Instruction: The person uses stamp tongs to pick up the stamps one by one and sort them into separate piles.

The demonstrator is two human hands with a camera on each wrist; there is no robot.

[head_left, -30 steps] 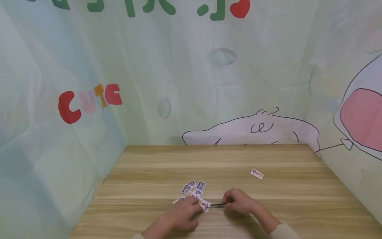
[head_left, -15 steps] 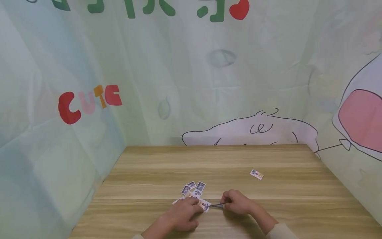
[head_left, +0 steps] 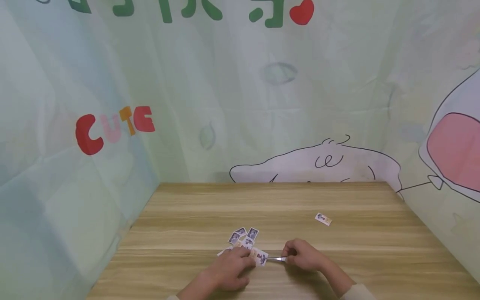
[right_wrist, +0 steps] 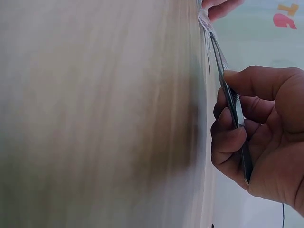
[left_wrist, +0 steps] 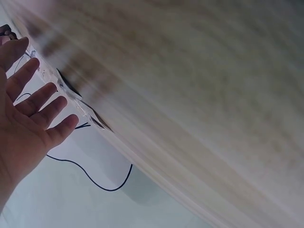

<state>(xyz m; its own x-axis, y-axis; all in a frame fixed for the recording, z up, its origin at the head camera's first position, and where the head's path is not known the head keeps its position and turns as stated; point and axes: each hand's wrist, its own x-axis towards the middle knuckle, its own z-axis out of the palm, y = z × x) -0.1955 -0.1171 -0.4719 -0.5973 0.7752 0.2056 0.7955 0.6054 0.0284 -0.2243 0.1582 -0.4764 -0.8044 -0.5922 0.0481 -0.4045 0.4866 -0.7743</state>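
Observation:
My right hand pinches a pair of metal tweezers between thumb and fingers. In the head view the tweezers' tips point left and meet the right edge of a small printed stamp-like paper. My left hand lies with extended fingers over a small pile of such papers, fingertips beside that stamp. The left wrist view shows the left fingers spread. Several more stamps overlap just beyond the left hand, which hides part of the pile.
A single stamp lies apart on the wood-grain table, farther back and to the right. Printed cloth walls with letters and cartoon drawings stand behind the table and along its sides.
The tweezers' prongs, apart a second ago, have come together. The right hand has shifted slightly right, and the stamp at the tips has slid right with it. The left hand stays put.

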